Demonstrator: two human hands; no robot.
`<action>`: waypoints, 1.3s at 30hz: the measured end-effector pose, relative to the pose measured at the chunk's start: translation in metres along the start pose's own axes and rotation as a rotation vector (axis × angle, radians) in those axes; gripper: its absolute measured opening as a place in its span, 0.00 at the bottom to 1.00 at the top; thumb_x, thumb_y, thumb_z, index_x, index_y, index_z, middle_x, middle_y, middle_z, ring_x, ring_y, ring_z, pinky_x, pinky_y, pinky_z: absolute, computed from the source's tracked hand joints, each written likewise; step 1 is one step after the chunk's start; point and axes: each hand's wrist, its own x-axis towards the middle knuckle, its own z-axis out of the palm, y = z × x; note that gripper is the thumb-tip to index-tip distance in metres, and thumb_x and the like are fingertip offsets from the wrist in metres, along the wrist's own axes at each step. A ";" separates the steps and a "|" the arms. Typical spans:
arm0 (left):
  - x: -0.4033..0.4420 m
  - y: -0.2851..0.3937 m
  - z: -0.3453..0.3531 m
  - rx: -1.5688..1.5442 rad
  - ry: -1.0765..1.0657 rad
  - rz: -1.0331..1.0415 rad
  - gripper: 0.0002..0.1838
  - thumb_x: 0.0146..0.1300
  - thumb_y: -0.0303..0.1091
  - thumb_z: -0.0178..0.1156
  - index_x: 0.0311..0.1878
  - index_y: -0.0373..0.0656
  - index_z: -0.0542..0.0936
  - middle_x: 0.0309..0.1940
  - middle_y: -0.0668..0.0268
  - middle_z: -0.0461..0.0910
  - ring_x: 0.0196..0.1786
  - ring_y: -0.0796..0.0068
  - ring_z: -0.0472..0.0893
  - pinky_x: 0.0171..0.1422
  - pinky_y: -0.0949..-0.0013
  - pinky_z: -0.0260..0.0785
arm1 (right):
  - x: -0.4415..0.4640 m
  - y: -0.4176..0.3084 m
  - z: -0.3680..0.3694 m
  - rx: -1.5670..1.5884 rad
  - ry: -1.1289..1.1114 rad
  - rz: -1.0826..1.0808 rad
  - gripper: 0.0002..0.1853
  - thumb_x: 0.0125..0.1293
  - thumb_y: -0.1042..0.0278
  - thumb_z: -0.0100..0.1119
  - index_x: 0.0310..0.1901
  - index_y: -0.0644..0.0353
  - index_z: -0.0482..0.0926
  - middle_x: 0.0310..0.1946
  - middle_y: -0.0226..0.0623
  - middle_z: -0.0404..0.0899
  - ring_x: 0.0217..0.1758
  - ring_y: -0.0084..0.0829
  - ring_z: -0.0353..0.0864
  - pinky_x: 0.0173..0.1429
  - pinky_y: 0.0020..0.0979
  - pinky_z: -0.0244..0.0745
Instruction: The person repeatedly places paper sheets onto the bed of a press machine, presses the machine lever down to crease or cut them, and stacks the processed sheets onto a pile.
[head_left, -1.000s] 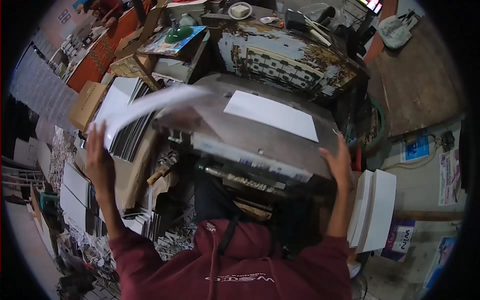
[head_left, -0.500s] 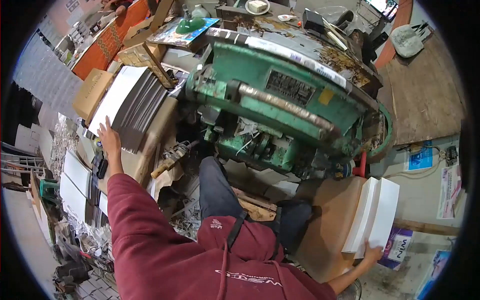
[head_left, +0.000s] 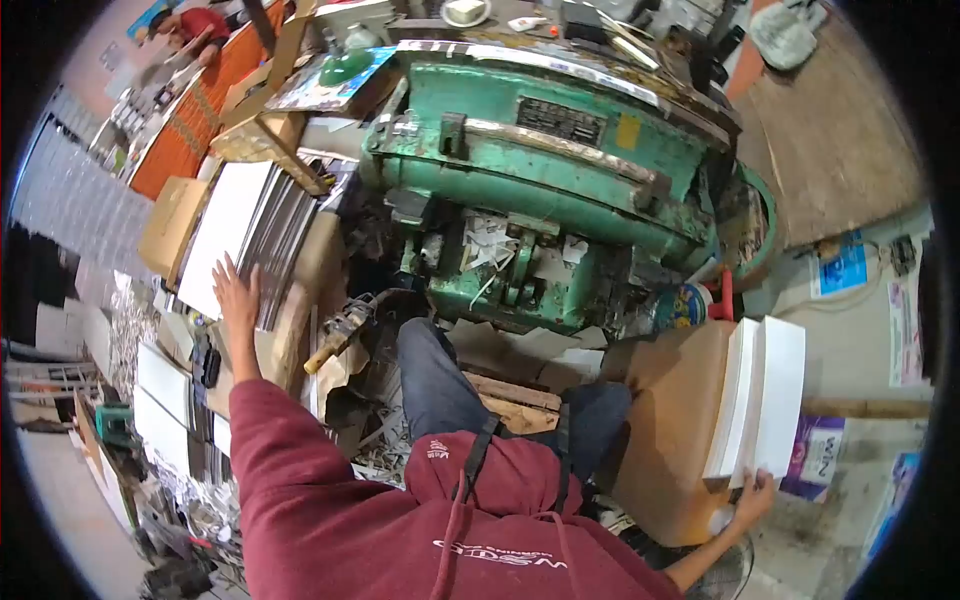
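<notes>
Sheets [head_left: 780, 400] point lengthwise away; right hand [head_left: 752, 496] at near edge, grip unclear; left hand [head_left: 238, 302] splayed at other stack [head_left: 222, 230].

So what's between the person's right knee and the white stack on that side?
In the head view, a brown surface lies between the right knee and the white stack; the right hand is at the stack's near edge.

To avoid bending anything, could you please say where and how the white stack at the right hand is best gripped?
The near short edge of the white stack probably suits best, taken from the near side: that narrow end faces outward, and the right hand is at it.
</notes>
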 end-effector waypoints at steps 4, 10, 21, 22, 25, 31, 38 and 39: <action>-0.012 0.076 -0.009 -0.236 0.028 0.330 0.38 0.70 0.49 0.55 0.77 0.45 0.54 0.76 0.48 0.54 0.79 0.47 0.51 0.79 0.53 0.47 | 0.032 0.056 -0.015 0.219 -0.138 -0.089 0.14 0.57 0.68 0.73 0.40 0.67 0.81 0.32 0.38 0.82 0.34 0.30 0.78 0.40 0.32 0.74; -0.019 0.202 -0.068 -0.435 -0.027 0.608 0.35 0.68 0.38 0.58 0.76 0.46 0.58 0.75 0.51 0.56 0.78 0.49 0.52 0.79 0.54 0.49 | 0.049 0.017 -0.036 0.355 -0.470 0.297 0.16 0.52 0.65 0.76 0.39 0.63 0.83 0.30 0.28 0.79 0.27 0.18 0.71 0.27 0.24 0.65; -0.018 0.358 -0.176 -0.706 0.153 1.063 0.34 0.66 0.38 0.60 0.74 0.47 0.62 0.73 0.57 0.63 0.75 0.56 0.61 0.76 0.56 0.56 | 0.024 0.015 -0.026 0.431 0.201 0.069 0.16 0.74 0.62 0.53 0.52 0.64 0.82 0.42 0.39 0.85 0.47 0.29 0.83 0.47 0.31 0.76; -0.017 0.372 -0.174 -0.752 0.120 1.044 0.33 0.68 0.42 0.59 0.74 0.47 0.62 0.73 0.56 0.63 0.76 0.55 0.60 0.76 0.55 0.56 | 0.031 0.013 -0.029 0.361 0.300 -0.008 0.16 0.74 0.63 0.52 0.53 0.65 0.82 0.45 0.41 0.85 0.50 0.30 0.83 0.52 0.31 0.76; -0.015 0.415 -0.130 -0.598 -0.098 0.935 0.35 0.71 0.54 0.52 0.75 0.47 0.61 0.74 0.51 0.60 0.77 0.51 0.57 0.76 0.50 0.54 | 0.046 -0.056 -0.038 0.298 0.394 -0.030 0.16 0.75 0.67 0.50 0.54 0.69 0.80 0.53 0.44 0.83 0.53 0.35 0.82 0.60 0.30 0.73; -0.074 0.407 -0.095 -0.361 -0.765 0.854 0.64 0.56 0.83 0.40 0.75 0.29 0.50 0.76 0.39 0.46 0.80 0.45 0.44 0.82 0.50 0.35 | 0.055 -0.211 0.007 0.691 0.000 -0.348 0.13 0.72 0.73 0.54 0.53 0.67 0.82 0.55 0.42 0.82 0.60 0.32 0.78 0.66 0.32 0.70; -0.159 0.278 -0.157 -0.497 -0.503 1.177 0.45 0.63 0.61 0.55 0.78 0.51 0.55 0.76 0.56 0.56 0.76 0.56 0.60 0.79 0.52 0.47 | 0.046 -0.312 0.127 0.809 -0.820 -0.411 0.13 0.71 0.66 0.59 0.47 0.67 0.85 0.51 0.42 0.84 0.56 0.29 0.80 0.62 0.29 0.70; -0.159 0.261 -0.163 -0.495 -0.505 1.173 0.45 0.63 0.61 0.55 0.78 0.51 0.55 0.76 0.56 0.56 0.76 0.56 0.60 0.79 0.52 0.47 | 0.050 -0.318 0.155 0.813 -0.897 -0.452 0.13 0.70 0.65 0.60 0.47 0.67 0.85 0.50 0.43 0.84 0.53 0.30 0.81 0.61 0.29 0.71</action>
